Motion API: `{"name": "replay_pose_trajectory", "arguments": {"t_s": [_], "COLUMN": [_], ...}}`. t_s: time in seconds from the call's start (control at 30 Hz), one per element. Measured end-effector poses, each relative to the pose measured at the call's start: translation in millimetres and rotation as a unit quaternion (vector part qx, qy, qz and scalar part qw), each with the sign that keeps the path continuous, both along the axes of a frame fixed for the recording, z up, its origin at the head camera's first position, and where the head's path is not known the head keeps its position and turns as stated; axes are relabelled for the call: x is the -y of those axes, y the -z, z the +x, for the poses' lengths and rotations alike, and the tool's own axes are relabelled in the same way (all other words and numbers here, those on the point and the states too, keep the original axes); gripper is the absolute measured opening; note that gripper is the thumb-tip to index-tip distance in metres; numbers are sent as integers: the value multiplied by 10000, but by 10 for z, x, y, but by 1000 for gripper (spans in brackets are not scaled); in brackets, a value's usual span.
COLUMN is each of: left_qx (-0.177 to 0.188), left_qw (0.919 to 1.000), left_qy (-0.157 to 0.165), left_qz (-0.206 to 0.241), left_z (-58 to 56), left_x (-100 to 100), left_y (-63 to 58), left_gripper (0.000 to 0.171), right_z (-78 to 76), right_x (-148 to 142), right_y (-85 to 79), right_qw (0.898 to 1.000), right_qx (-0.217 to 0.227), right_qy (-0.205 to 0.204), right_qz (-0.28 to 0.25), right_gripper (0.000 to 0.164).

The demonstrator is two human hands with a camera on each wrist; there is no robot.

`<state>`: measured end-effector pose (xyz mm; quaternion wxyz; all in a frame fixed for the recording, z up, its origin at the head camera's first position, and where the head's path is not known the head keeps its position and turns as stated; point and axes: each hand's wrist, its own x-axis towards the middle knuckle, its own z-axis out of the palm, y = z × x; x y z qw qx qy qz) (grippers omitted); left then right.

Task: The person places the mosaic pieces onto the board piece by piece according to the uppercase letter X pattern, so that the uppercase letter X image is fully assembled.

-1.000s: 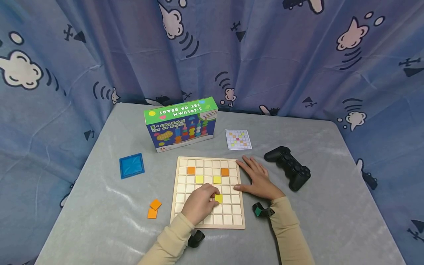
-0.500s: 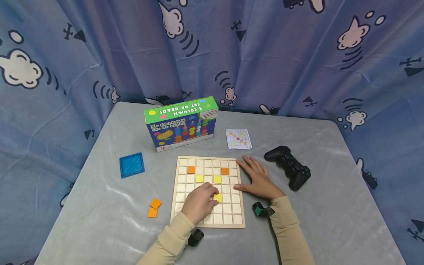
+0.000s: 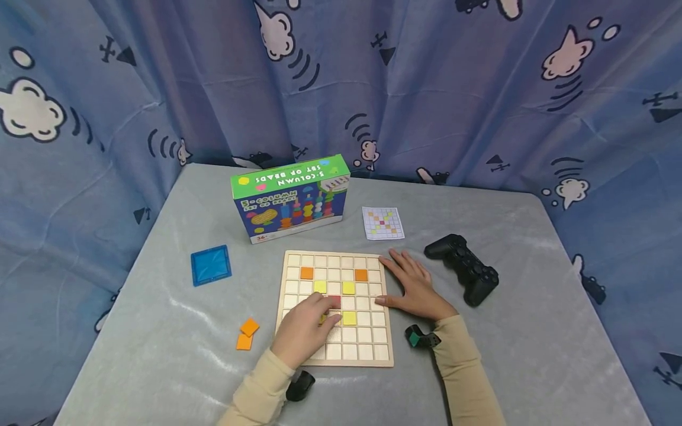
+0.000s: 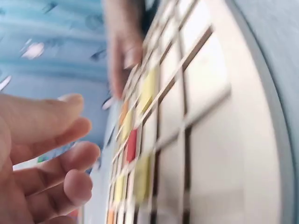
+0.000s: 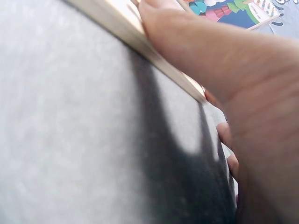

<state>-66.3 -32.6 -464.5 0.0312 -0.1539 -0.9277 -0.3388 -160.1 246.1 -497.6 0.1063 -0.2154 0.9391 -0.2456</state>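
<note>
A square wooden grid board (image 3: 367, 351) lies in front of me. Set in its cells are two orange tiles, several yellow tiles such as this yellow tile (image 3: 348, 318), and one red tile (image 3: 335, 302). My left hand (image 3: 302, 332) hovers over the board's left half, partly covering another yellow tile. In the left wrist view the fingers (image 4: 79, 156) are loosely bent and apart from the thumb, with nothing between them. My right hand (image 3: 415, 291) rests spread along the board's right edge, its thumb (image 5: 163, 28) on the frame.
Two loose orange tiles (image 3: 244, 342) lie left of the board. Farther back are a blue square tray (image 3: 211, 265), a toy box (image 3: 292, 204) and a printed pattern card (image 3: 383, 223). A black game controller (image 3: 462, 269) sits to the right of my right hand.
My left hand has let go of the lower right yellow tile and moved left, uncovering the red tile. The right hand has stayed in place.
</note>
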Motion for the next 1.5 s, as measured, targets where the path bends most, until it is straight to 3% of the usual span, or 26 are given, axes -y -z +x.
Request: {"name": "replay_pose_trajectory", "arguments": {"t_s": [0.1,0.3,0.4,0.5,0.6,0.7,0.93,1.17,1.5], "left_qx": [-183,-516,-220,365,956,1190,1315,1169,1281], "left_qw": [9981,9847,9798,9744,9673,9635,9565,9607,9623], "left_qy": [-583,-1656,-1978,-2210,-2340,-2392,-2603,-2519,-2396], "left_qz": [50,-166,-184,-189,-208,-160,-83,-49,-154], "left_z": [147,437,550,627,654,644,651,668,659], "left_x": [247,734,889,976,1006,1009,996,1022,1049], "left_y": [-10,60,78,94,123,171,241,250,199], "left_gripper": [13,21,31,40,45,46,38,36,33], "right_z": [-3,-17,-21,-22,-25,-29,-31,-24,-25], "right_x": [8,-15,-26,-32,-35,-37,-35,-14,-6], "right_y": [-4,-27,-13,-8,-16,-30,-19,0,30], "right_qw": [10000,10000,10000,10000,10000,9999,10000,10000,10000], "right_qx": [53,31,-24,-40,-70,-89,-55,-49,4], "right_qy": [-22,-1,-17,-34,-31,14,-1,15,-19], "right_qz": [19,-22,-18,-20,-34,-53,46,54,63], "right_gripper": [90,90,90,90,90,91,91,92,91]}}
